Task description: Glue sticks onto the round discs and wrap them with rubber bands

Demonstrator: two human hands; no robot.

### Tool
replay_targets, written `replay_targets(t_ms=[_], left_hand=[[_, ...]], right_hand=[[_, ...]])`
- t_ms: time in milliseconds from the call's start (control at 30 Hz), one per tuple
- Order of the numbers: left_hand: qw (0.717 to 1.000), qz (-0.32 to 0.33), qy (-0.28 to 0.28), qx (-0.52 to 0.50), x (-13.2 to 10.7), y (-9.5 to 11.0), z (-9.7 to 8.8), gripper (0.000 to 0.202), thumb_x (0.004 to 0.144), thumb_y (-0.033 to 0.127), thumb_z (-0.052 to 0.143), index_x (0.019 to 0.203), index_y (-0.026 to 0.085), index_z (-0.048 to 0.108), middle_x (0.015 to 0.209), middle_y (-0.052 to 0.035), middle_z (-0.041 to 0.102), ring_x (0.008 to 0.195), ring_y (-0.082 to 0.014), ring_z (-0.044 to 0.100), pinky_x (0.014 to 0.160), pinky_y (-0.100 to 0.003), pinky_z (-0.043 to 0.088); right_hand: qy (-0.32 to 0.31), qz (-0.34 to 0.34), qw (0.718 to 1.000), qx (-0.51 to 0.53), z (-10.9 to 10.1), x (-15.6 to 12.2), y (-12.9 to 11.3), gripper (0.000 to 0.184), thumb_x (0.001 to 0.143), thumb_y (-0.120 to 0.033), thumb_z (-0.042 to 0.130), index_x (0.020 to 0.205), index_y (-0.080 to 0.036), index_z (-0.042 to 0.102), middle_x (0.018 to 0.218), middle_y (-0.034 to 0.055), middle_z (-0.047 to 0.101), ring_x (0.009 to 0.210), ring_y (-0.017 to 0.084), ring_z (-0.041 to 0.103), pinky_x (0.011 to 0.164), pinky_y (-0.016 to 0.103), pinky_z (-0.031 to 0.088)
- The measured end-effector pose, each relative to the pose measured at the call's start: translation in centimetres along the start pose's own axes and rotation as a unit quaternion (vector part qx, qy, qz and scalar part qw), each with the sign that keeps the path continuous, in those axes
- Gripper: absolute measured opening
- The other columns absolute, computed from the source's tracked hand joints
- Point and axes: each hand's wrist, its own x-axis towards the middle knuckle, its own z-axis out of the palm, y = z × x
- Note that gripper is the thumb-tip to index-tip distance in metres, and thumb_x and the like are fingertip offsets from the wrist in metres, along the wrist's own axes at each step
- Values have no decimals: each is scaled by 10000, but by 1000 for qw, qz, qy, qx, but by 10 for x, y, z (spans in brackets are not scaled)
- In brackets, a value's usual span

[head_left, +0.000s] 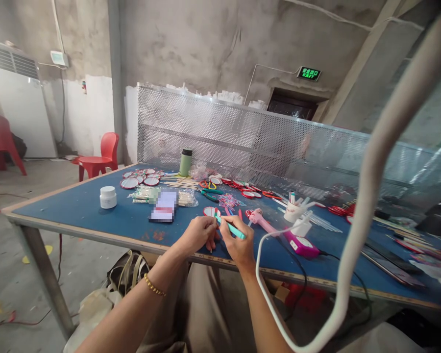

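Note:
In my right hand point(238, 240) is a teal pen point(235, 230), gripped between thumb and fingers and slanting up to the left. Its tip end meets the fingers of my left hand point(201, 233), which are pinched together above the table's near edge. What that pinch holds is hidden. Just beyond the fingertips is a small round piece with a pale face and red rim point(209, 211); whether my left hand touches it, I cannot tell. A pink glue gun point(263, 223) lies to the right of my hands.
Left of my hands are a phone point(164, 206) and a white jar point(108, 197). Farther back are a green bottle point(185, 163), green-handled pliers point(209, 195) and several red-rimmed discs point(129, 183). A white cup point(293, 212) stands right. A white cable point(367, 186) crosses the view.

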Motion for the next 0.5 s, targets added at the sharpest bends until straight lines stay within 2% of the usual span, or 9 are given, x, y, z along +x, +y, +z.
replay_targets(t_ms=[233, 500], left_hand=[[1000, 4, 5, 10, 0, 1, 0, 255, 887, 246, 441, 644, 175, 474, 475, 19, 587, 367, -95, 552, 365, -158, 408], [1000, 4, 3, 14, 0, 0, 1, 262, 897, 268, 437, 656, 175, 480, 473, 17, 589, 371, -99, 557, 366, -161, 412]], right_hand=[[-5, -7, 1000, -1, 1, 0, 1, 108, 859, -221, 544, 845, -197, 648, 723, 7, 672, 609, 148, 596, 597, 255, 474], [-5, -15, 1000, -6, 1, 1, 0, 97, 861, -206, 555, 848, -193, 651, 736, 10, 680, 624, 148, 612, 614, 254, 476]])
